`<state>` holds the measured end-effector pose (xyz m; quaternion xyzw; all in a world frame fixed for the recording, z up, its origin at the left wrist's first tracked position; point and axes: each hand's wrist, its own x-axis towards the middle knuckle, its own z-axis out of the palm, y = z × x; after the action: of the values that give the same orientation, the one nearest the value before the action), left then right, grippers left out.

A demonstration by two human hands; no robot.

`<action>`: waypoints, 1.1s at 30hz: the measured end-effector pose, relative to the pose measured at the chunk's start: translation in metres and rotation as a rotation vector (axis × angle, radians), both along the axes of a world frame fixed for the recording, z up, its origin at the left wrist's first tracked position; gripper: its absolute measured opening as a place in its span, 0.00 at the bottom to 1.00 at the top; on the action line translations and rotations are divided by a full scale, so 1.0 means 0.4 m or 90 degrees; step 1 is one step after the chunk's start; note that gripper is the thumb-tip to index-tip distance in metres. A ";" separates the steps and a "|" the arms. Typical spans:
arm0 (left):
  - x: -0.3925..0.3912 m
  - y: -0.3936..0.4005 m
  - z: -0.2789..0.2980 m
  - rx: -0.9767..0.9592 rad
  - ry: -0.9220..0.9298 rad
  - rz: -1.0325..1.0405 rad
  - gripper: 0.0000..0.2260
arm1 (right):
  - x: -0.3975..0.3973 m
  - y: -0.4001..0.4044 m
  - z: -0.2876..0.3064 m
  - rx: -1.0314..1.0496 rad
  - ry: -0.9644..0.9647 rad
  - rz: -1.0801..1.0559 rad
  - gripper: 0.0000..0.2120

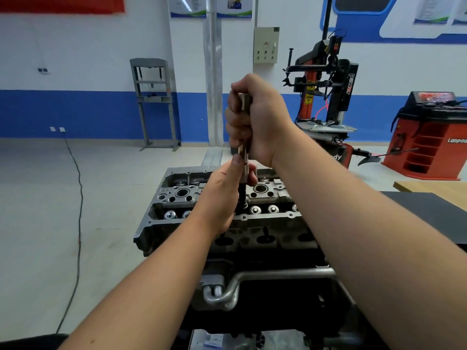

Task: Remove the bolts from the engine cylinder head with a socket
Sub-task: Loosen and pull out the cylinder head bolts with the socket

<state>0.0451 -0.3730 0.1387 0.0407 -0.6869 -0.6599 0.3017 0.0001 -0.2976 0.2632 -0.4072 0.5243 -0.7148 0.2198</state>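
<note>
Socket tool (244, 137) upright, tip down into cylinder head (265, 195); right hand (257, 120) fingers clenched around it, left hand (225, 195) pinching lower shaft.

— Any lettering you can read?
— I read "power" down the black upright tyre-changer column (351, 84), and "Lanpoo", cut off, on the red wheel-balancer cabinet (429, 145).
— The wall posters?
— Too blurred.

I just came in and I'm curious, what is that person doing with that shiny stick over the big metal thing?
A person is working on a grey metal engine cylinder head. Their right hand has a full grip around a long silver socket tool held upright. Their left hand pinches the tool lower down, steadying it where its dark end goes down into the head. I can't see a bolt, because the hands hide that spot.
</note>
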 end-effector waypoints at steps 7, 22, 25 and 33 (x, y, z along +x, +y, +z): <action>-0.004 -0.004 0.005 0.007 0.014 -0.040 0.26 | 0.022 -0.020 -0.038 -0.063 0.026 -0.142 0.14; -0.006 -0.009 -0.007 0.046 0.028 -0.028 0.18 | -0.023 -0.008 -0.050 -0.078 0.049 -0.092 0.18; -0.011 -0.009 -0.007 0.076 0.065 0.006 0.15 | -0.019 -0.008 -0.052 -0.119 -0.008 -0.127 0.20; -0.011 -0.007 -0.009 0.045 0.050 -0.007 0.19 | -0.004 -0.013 -0.061 -0.153 0.051 -0.110 0.12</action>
<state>0.0406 -0.3756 0.1350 0.0219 -0.6510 -0.6864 0.3232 -0.0016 -0.3026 0.2389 -0.4120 0.4766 -0.7719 0.0856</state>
